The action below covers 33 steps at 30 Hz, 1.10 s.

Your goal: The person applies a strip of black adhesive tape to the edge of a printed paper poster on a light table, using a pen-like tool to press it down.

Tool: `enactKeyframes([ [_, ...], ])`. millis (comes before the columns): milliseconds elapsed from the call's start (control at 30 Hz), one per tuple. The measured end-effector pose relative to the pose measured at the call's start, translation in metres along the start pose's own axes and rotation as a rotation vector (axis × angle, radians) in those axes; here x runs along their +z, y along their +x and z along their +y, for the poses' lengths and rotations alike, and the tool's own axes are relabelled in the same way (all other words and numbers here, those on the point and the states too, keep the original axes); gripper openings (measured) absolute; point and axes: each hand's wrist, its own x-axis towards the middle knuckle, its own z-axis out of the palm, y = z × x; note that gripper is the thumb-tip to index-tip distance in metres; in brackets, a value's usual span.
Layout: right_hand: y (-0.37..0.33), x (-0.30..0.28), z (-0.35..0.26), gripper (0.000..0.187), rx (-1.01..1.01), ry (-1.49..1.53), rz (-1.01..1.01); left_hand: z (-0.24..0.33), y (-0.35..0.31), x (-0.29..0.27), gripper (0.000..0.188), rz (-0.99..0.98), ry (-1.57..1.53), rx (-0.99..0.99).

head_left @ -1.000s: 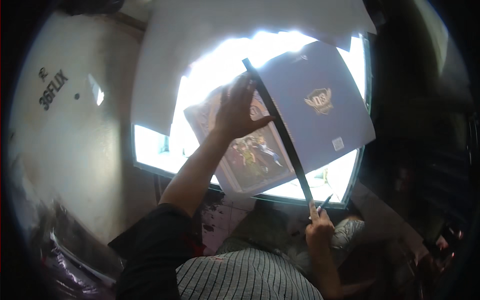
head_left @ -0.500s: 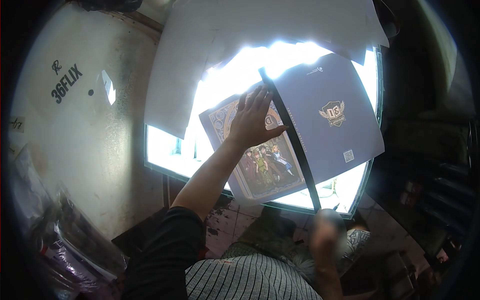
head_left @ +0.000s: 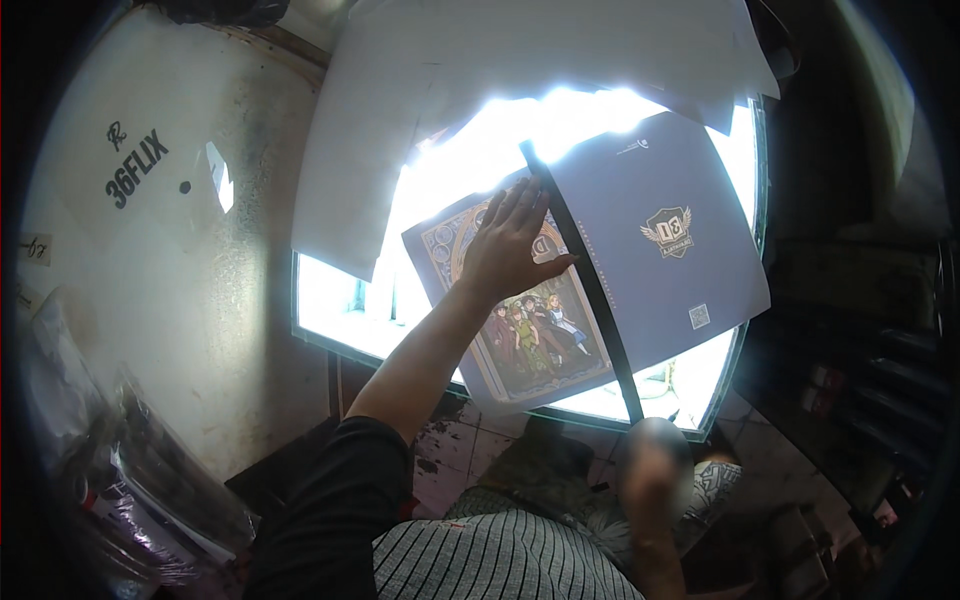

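Note:
A printed book-cover sheet (head_left: 690, 215), blue-grey with a framed picture of several costumed figures on its left part and a winged crest on its right, lies slanted on a brightly lit glass light table (head_left: 335, 325). A long narrow black strip (head_left: 590, 270), straight like a ruler, crosses the sheet between the two parts. My left hand (head_left: 512, 240) rests flat on the sheet's left part, fingers stretched, its fingertips and thumb at the strip's left edge. My right hand (head_left: 655, 475) is at the strip's near end, beyond the sheet; a blur hides its fingers and anything in them.
Large plain paper sheets (head_left: 560, 45) cover the light table's far and left sides. A whitish panel (head_left: 200, 280) with dark lettering stands at the left, with clear plastic-wrapped bundles (head_left: 165, 500) below it. Dark stacked items (head_left: 860, 330) are at the right. Tiled floor (head_left: 465, 440) shows below.
The view has shifted very slightly. Both hands, the strip and the cover sheet keep nearly the same places relative to each other.

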Motion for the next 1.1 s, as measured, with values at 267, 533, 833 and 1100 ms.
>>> enactKeyframes([
  [267, -0.005, 0.001, 0.003, 0.05, 0.002, -0.033, 0.032, 0.016, 0.0, -0.003, 0.114, -0.058, 0.037, -0.066],
  [533, 0.019, -0.086, -0.002, 0.052, 0.214, 0.076, 0.277, 0.048, 0.033, -0.039, 0.139, -0.408, 0.383, -0.264],
  [833, 0.165, -0.099, 0.001, 0.018, -0.126, 0.606, 0.518, 0.053, 0.033, -0.041, 0.137, -0.488, 0.383, -0.285],
  [1100, 0.221, -0.048, -0.048, 0.014, -0.327, 0.703, 0.431, 0.041, 0.02, -0.026, 0.138, -0.497, 0.169, -0.315],
])
